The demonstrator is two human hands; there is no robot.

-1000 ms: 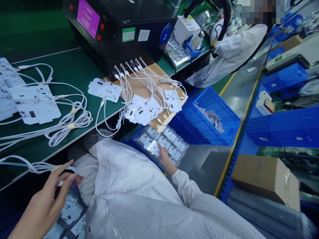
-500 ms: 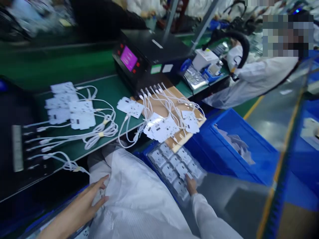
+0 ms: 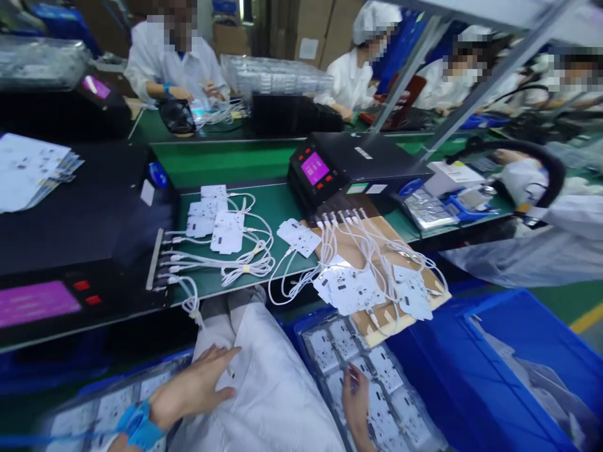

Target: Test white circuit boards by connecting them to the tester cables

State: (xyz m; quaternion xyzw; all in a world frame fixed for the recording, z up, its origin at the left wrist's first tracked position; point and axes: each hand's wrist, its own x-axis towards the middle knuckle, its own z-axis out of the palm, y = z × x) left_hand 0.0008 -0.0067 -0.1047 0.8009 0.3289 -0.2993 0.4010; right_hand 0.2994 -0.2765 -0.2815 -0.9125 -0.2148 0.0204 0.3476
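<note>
My left hand [image 3: 205, 382], with a blue wrist strap [image 3: 139, 425], is over my lap with fingers stretched out and thumb apart. A small pale tip shows between thumb and fingers; I cannot tell whether it is held. My right hand [image 3: 355, 395] is over a clear plastic tray [image 3: 308, 342] of white circuit boards [image 3: 389, 367], its fingers curled together; what they hold, if anything, is hidden. Another tray of boards [image 3: 113, 402] lies under my left forearm. On the bench, white boards [image 3: 228, 231] are plugged into white cables [image 3: 247, 267].
A black test box [image 3: 94, 245] stands left, boards stacked on top. Another [image 3: 362, 166] feeds cables to boards [image 3: 346, 289] on a cardboard sheet [image 3: 396, 235]. A blue bin [image 3: 509, 314] is at right. Co-workers [image 3: 176, 63] sit across the bench; a white sleeve [image 3: 560, 220] is at right.
The view has swung left, showing more of the left test box and the people opposite. My right hand's fingers have gone from reaching onto a board in the tray to being drawn together.
</note>
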